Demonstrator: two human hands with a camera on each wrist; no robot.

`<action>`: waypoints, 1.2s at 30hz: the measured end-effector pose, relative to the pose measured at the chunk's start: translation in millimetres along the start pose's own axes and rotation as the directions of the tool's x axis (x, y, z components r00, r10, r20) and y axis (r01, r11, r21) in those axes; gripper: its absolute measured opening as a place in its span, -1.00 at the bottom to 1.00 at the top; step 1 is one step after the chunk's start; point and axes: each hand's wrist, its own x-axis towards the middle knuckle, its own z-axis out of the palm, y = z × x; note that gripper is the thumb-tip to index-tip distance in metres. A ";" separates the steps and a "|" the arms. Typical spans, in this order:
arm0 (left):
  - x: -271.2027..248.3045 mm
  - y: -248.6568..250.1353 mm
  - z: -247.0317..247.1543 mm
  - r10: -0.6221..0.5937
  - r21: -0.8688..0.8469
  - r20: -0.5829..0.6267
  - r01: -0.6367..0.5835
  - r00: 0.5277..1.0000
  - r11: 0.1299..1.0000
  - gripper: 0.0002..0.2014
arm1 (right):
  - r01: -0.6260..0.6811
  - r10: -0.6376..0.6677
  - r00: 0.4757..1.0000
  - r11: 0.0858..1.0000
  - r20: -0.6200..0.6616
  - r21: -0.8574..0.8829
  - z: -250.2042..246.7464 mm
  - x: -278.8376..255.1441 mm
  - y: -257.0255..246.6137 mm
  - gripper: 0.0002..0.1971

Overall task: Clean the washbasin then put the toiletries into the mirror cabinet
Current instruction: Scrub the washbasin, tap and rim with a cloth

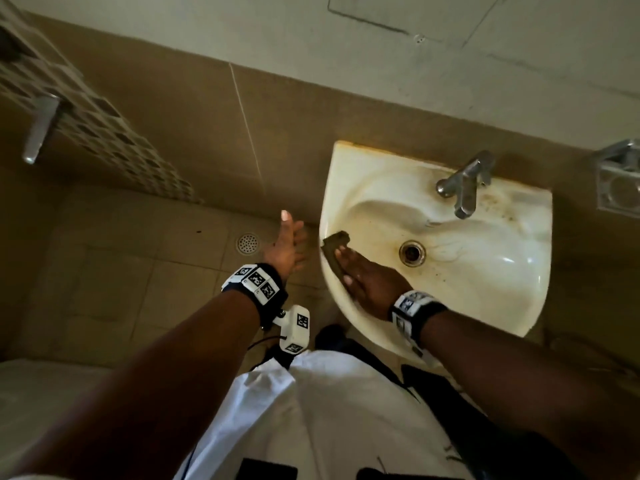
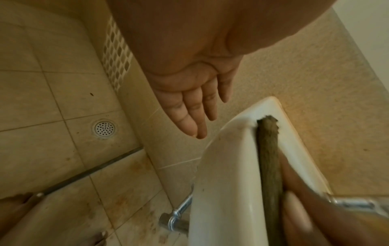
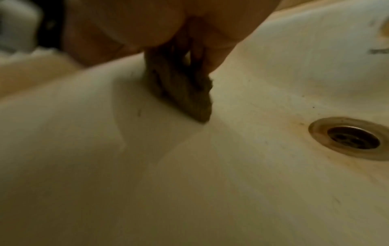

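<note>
Apparently the cleaning is only partly done: the right hand [image 1: 369,278] presses a dark scrub pad [image 1: 335,241] with flat fingers on the washbasin [image 1: 502,289] left wall, stains remain near the tap [image 1: 465,183], the left hand [image 1: 287,245] hangs spread and empty, and no toiletries or cabinet are visible.

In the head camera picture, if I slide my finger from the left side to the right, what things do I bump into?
Wall lever handle → floor drain → left hand → scrubbing pad → washbasin drain hole → tap → metal soap holder.
</note>
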 end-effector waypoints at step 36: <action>-58.7 -70.7 40.5 -0.026 0.076 -0.016 0.028 1.000 0.997 0.04 | -0.054 0.057 0.994 0.998 0.089 -0.038 45.7 -125.2 -19.7 0.05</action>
